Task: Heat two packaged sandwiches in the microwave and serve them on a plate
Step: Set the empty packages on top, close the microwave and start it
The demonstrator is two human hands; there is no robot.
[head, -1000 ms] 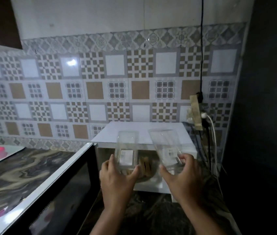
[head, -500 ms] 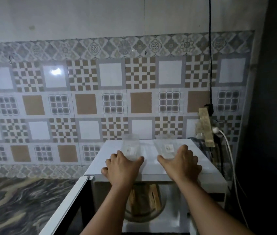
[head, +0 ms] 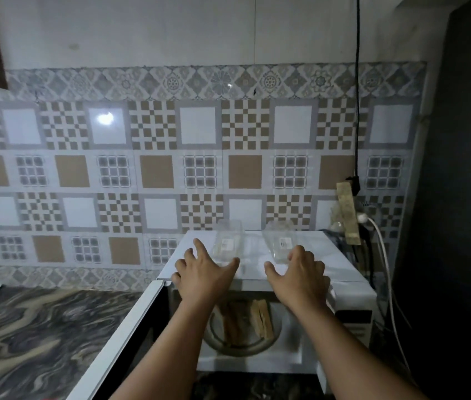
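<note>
Two empty clear plastic sandwich packs lie on top of the white microwave point(head: 341, 269): the left pack point(head: 227, 241) and the right pack point(head: 282, 240), each with a small white label. My left hand point(head: 204, 271) hovers just in front of the left pack, fingers spread and holding nothing. My right hand point(head: 300, 274) sits just in front of the right pack, fingers relaxed, also holding nothing. Inside the microwave two unwrapped sandwiches point(head: 247, 317) stand on the glass turntable point(head: 257, 346), partly hidden behind my forearms.
The microwave door point(head: 119, 342) hangs open to the left, over the marbled countertop point(head: 26, 336). A power strip point(head: 348, 215) with a white plug and cables hangs on the tiled wall at the right. A dark wall stands at the far right.
My hands lifted the two empty packs from in front of the microwave cavity onto its top, then let go and drew back slightly. The camera view rose.
</note>
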